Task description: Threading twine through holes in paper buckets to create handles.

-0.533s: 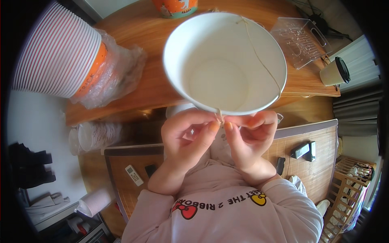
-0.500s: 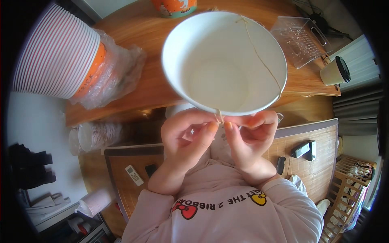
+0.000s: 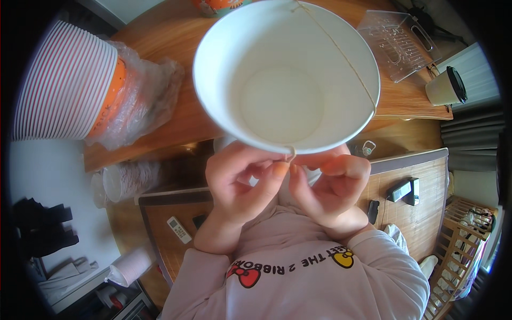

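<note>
A large white-lined paper bucket (image 3: 282, 101) is tipped so that its open mouth faces me. A thin tan string (image 3: 341, 56) crosses the mouth from the far rim to the right rim. At the near rim the string forms a small loop or knot. Just under it, my left hand (image 3: 248, 184) pinches the string between thumb and forefinger, the other fingers curled behind. Close beside it, my right hand (image 3: 330, 184) pinches at the same knot. Both hands' hidden fingers lie against the bucket's outside.
A tall nested stack of orange buckets (image 3: 64, 85), partly in clear plastic wrap (image 3: 144, 96), lies on the wooden table (image 3: 165, 32) at left. Another orange bucket (image 3: 218, 6) stands at the far edge. On the right are a clear acrylic tray (image 3: 397, 45) and a lidded paper cup (image 3: 445, 88).
The bucket's mouth appears larger and slightly further left, turned more toward me. My fingers remain at the knot, and the right hand has opened a little outward.
</note>
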